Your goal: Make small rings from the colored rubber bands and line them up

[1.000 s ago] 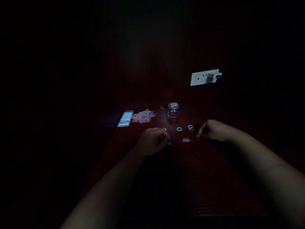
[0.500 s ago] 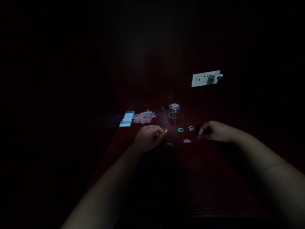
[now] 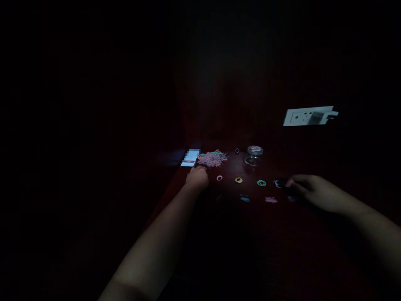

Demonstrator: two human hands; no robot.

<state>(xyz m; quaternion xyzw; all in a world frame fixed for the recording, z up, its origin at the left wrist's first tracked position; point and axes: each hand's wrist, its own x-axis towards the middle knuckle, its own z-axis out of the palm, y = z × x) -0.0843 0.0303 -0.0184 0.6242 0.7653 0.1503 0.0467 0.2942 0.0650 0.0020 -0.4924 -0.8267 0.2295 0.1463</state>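
My left hand [image 3: 197,178] is at the near-left edge of a tangled pile of coloured rubber bands [image 3: 213,158]; its back faces me and hides the fingers. My right hand [image 3: 310,190] is low over the table on the right, with thumb and fingertips drawn together. The tips are beside a purple group of bands [image 3: 278,183]; anything between them is too dark to make out. Leftward from there lie green bands [image 3: 261,183], yellow bands [image 3: 238,180] and a pink band [image 3: 219,178]. Nearer me are blue bands [image 3: 244,198] and pink bands [image 3: 271,200].
A lit phone [image 3: 189,159] lies left of the pile. Behind the rows stands a clear round jar [image 3: 253,159] with a lid. A small purple ring [image 3: 237,151] lies left of it. A white wall socket [image 3: 308,116] holds a plug. The surroundings are very dark.
My left hand has moved away from the yellow bands, to the pile beside the phone. My right hand is now by the purple bands. The whole view has shifted, so things appear farther right.
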